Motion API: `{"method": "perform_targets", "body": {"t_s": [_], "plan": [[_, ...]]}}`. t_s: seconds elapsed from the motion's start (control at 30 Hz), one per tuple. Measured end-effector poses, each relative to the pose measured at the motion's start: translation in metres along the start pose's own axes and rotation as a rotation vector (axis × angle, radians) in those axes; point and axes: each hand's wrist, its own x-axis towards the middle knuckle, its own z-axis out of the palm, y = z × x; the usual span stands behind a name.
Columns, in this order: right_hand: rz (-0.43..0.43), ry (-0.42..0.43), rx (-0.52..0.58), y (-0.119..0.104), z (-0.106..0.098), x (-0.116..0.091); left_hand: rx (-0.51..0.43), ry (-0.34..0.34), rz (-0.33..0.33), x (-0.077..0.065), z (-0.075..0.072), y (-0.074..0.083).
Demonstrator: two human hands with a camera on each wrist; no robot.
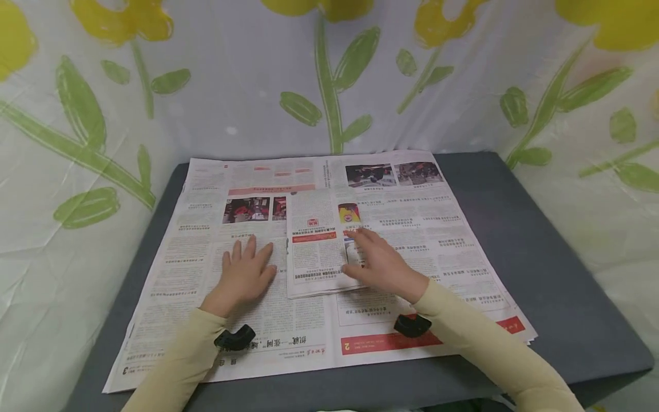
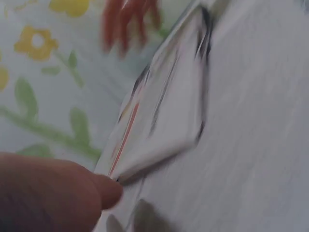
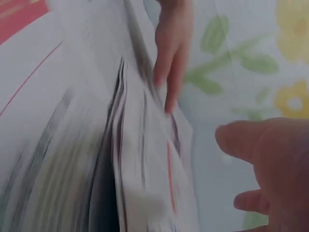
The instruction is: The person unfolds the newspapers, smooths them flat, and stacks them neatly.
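Note:
A folded newspaper (image 1: 314, 260) lies on a larger newspaper (image 1: 190, 269) spread out flat. Just left of the folded one is my left hand (image 1: 241, 281), fingers spread and pointing away from me, over the open sheet. My right hand (image 1: 383, 266) extends above the right part of the folded newspaper, its fingers loosely extended and hiding some of the print. Nothing is held in either hand. The left wrist view has the left thumb (image 2: 108, 191) in front of a corner of the folded paper. In the right wrist view, layered page edges (image 3: 118, 145) show along the fold.
Under the papers is a dark grey table (image 1: 540, 257), visible along both sides and the front. A white curtain (image 1: 231, 109) printed with yellow flowers and green leaves hangs behind and at both sides. Each sleeve carries a black wrist band (image 1: 412, 325).

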Motion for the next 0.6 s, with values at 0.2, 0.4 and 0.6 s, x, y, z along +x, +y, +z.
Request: {"method": "perform_targets", "body": {"t_s": [0.2,0.4,0.6], "plan": [[-0.064,-0.123,-0.165,-0.036,0.055,0.035,0.021,-0.062,0.038,-0.006,0.018,0.021],[0.013,-0.156,-0.218,-0.051,0.089,0.039,0.017,-0.060,0.044,-0.007,0.026,0.022],[-0.023,-0.012,-0.208,-0.049,0.091,0.045,0.030,-0.044,0.026,-0.006,0.027,0.020]]}}
